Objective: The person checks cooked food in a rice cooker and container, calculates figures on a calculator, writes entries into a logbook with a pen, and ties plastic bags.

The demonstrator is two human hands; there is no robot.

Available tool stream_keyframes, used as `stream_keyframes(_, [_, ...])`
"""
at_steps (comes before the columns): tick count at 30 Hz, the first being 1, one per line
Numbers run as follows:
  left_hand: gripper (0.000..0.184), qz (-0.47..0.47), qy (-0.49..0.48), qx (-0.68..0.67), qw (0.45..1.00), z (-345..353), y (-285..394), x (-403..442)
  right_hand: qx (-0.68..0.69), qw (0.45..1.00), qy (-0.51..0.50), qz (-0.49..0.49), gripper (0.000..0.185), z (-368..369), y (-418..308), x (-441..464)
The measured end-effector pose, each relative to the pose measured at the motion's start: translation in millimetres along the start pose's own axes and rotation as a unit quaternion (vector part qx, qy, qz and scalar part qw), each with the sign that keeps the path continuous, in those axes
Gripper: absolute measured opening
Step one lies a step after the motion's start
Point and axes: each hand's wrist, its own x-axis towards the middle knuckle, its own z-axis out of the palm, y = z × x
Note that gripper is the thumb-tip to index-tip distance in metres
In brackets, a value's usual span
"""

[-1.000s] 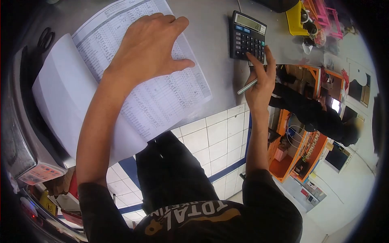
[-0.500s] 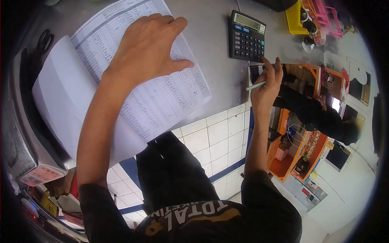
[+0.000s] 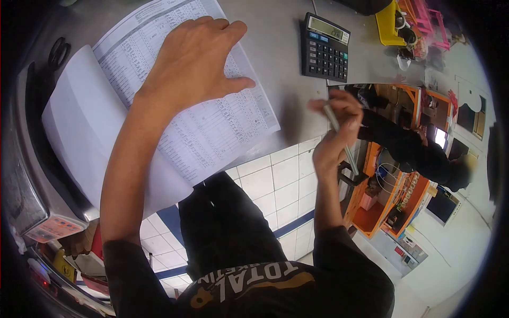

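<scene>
My left hand (image 3: 196, 63) lies with its thumb spread on printed sheets (image 3: 212, 132) filled with rows of handwritten figures. A page of the same stack is folded back at the left. Blurred by motion, my right hand (image 3: 342, 124) holds a slim pen (image 3: 342, 139) at the table's front edge, clear of the papers. Beyond it a black calculator (image 3: 325, 49) rests on the metal table, touched by neither hand. Its display is lit with digits too small to read surely.
Scissors (image 3: 59, 53) lie at the table's far left, beside a metal-edged device (image 3: 37, 185). A yellow tray (image 3: 389, 24) and pink rack (image 3: 435, 26) stand at the back right. Past the table, a person in dark clothes (image 3: 408, 143) is near orange shelves (image 3: 371, 206).
My right hand has drawn back from the calculator toward the table edge, and the pen has swung to a steeper angle. The digits on the display differ. My left hand has stayed in place.
</scene>
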Motion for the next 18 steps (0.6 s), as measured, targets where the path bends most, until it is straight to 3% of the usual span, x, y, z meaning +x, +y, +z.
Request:
stream_keyframes(2, [0.054,-0.010,-0.008,0.003,1.000,0.1,1.2,-0.3,0.274,0.942,-0.113,0.160,0.055,1.9,-20.4,-14.2])
stream_keyframes(3, [0.054,-0.013,-0.014,0.004,1.000,-0.5,1.9,-0.4,0.277,0.940,-0.114,0.166,0.055,5.8,-22.6,-19.2])
stream_keyframes(5, [0.057,-0.022,-0.048,-0.005,0.999,-3.8,5.1,1.2,0.359,0.902,-0.155,0.183,0.035,14.0,-26.5,-30.5])
stream_keyframes(6, [0.057,-0.025,-0.053,-0.003,0.998,-7.7,6.5,2.6,0.362,0.900,-0.156,0.188,0.035,17.9,-27.9,-33.4])
stream_keyframes(8, [0.068,0.009,-0.053,0.009,0.999,-17.4,11.6,9.0,0.263,0.932,-0.187,0.162,0.013,24.1,-27.2,-34.7])
stream_keyframes(13, [0.076,-0.007,-0.057,0.041,0.998,-21.3,24.0,4.9,0.243,0.945,-0.149,0.160,0.012,29.3,-13.4,-42.6])
stream_keyframes(15, [0.077,-0.008,-0.054,0.047,0.997,-17.3,24.5,5.3,0.174,0.976,-0.117,0.051,0.015,32.5,-5.6,-39.3])
stream_keyframes(18, [0.078,-0.017,-0.058,0.059,0.996,-9.1,22.5,6.1,0.161,0.978,-0.106,0.073,0.017,34.4,-8.5,-33.2])
